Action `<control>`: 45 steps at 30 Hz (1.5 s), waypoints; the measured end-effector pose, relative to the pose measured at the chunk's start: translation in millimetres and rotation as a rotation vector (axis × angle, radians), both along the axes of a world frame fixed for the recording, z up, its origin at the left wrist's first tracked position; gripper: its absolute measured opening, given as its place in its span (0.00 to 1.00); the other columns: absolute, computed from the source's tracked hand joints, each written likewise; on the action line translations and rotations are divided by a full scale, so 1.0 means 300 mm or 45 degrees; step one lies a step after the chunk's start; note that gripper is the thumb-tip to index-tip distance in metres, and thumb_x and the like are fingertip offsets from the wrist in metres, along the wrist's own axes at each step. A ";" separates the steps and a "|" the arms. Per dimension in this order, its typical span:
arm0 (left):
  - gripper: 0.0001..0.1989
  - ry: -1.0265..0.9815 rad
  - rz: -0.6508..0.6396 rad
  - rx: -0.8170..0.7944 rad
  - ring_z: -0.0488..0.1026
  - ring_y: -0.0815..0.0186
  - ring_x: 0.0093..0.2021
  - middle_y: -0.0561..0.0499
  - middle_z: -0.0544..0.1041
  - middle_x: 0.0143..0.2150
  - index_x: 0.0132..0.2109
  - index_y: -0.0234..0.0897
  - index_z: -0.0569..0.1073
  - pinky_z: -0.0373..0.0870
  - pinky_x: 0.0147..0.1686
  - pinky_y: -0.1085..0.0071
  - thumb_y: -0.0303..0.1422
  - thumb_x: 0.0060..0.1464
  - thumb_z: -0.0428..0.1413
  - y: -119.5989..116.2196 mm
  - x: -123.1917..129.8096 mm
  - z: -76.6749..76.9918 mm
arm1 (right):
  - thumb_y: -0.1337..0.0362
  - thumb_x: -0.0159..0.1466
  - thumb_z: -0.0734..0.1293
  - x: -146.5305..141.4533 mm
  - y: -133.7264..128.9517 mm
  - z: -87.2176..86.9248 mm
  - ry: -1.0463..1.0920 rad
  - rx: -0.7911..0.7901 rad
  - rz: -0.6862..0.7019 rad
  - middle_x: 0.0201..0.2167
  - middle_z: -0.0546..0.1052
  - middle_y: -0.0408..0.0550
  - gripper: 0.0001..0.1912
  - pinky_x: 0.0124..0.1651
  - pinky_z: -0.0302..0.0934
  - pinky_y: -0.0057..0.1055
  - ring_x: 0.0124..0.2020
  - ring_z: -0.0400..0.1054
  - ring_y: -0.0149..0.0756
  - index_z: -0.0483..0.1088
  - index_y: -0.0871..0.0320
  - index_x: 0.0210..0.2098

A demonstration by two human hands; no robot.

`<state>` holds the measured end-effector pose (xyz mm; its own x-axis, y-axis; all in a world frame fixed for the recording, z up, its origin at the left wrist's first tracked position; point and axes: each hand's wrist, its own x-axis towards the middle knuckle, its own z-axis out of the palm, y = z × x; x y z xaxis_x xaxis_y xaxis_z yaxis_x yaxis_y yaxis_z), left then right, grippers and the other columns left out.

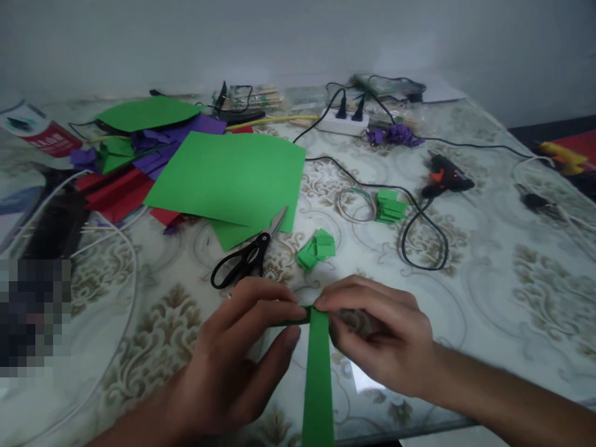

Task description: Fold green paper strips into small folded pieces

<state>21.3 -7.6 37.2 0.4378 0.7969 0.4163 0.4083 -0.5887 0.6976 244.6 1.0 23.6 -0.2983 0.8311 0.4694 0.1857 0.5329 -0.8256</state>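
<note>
Low in the view, a green paper strip (pixel 318 379) runs down toward the table's near edge, with a fold at its upper end. My left hand (pixel 246 354) pinches the folded part that points left, its thumb held a little apart from the fingers. At the fold's top corner, my right hand (pixel 379 335) presses with closed fingertips. Just beyond my hands lie black-handled scissors (pixel 251 254), blades partly over a green paper sheet (pixel 233 177). A small folded green paper piece (pixel 316 248) rests right of the scissors.
A hot glue gun (pixel 447 176) with a looping black cord lies to the right. Near it are a tape roll (pixel 356 205) and another folded green piece (pixel 390 207). A white power strip (pixel 343 121) stands behind. Red paper (pixel 114 189) and purple paper lie left.
</note>
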 end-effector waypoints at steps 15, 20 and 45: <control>0.13 -0.041 0.086 0.042 0.81 0.62 0.44 0.46 0.82 0.44 0.50 0.39 0.80 0.83 0.43 0.68 0.21 0.62 0.59 -0.009 0.025 0.007 | 0.78 0.63 0.71 -0.001 0.001 -0.007 0.012 0.040 -0.013 0.35 0.84 0.51 0.12 0.39 0.74 0.27 0.35 0.80 0.34 0.79 0.59 0.44; 0.14 -0.017 0.084 0.106 0.81 0.60 0.43 0.47 0.83 0.44 0.52 0.42 0.78 0.83 0.40 0.65 0.22 0.63 0.58 -0.006 0.027 0.006 | 0.78 0.63 0.71 0.000 0.001 -0.003 0.001 0.043 -0.014 0.36 0.84 0.51 0.13 0.38 0.74 0.27 0.35 0.80 0.35 0.79 0.58 0.44; 0.05 -0.051 0.089 -0.261 0.81 0.68 0.34 0.56 0.84 0.35 0.42 0.41 0.79 0.76 0.35 0.75 0.26 0.64 0.61 0.012 0.016 -0.016 | 0.80 0.64 0.68 -0.001 0.004 -0.009 0.011 0.059 0.150 0.39 0.84 0.53 0.14 0.41 0.74 0.25 0.38 0.80 0.33 0.78 0.61 0.45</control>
<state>26.1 -3.9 32.4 0.3647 0.8945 0.2584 0.4129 -0.4041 0.8162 244.4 2.3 21.0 -0.3888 0.7678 0.5092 0.1126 0.5882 -0.8009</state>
